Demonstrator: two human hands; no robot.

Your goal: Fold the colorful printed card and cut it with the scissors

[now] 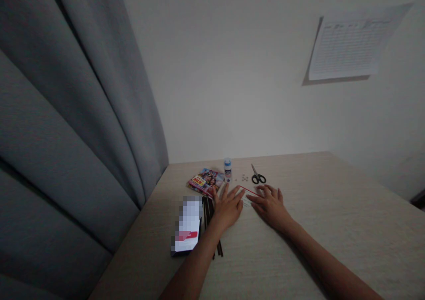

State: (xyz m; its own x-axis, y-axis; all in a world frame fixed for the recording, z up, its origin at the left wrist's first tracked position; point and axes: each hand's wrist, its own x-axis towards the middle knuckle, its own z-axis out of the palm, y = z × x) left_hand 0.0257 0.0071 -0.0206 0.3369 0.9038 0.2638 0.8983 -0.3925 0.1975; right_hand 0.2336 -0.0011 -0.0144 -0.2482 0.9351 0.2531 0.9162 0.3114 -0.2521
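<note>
A small sheet of printed paper [246, 200] with a red upper edge lies on the table between my hands. My left hand [228, 206] rests over its left part, fingers spread out. From the right, my right hand [270, 203] reaches the paper with its fingers stretched apart, the tips at its right side. Both hands cover part of the sheet. Just beyond my left fingers stands a clear glue bottle [227, 171] with a blue cap. Scissors [258, 176] with black handles lie beyond my right hand, and several tiny pale pieces [245, 178] are scattered beside them.
A colourful magazine or leaflet [206, 180] lies at the back left. Nearer, a lit phone [188, 225] sits beside several thin dark sticks [208, 211], partly under my left forearm. A grey curtain [83, 114] borders the table's left side; a wall rises behind, with a printed sheet [348, 48].
</note>
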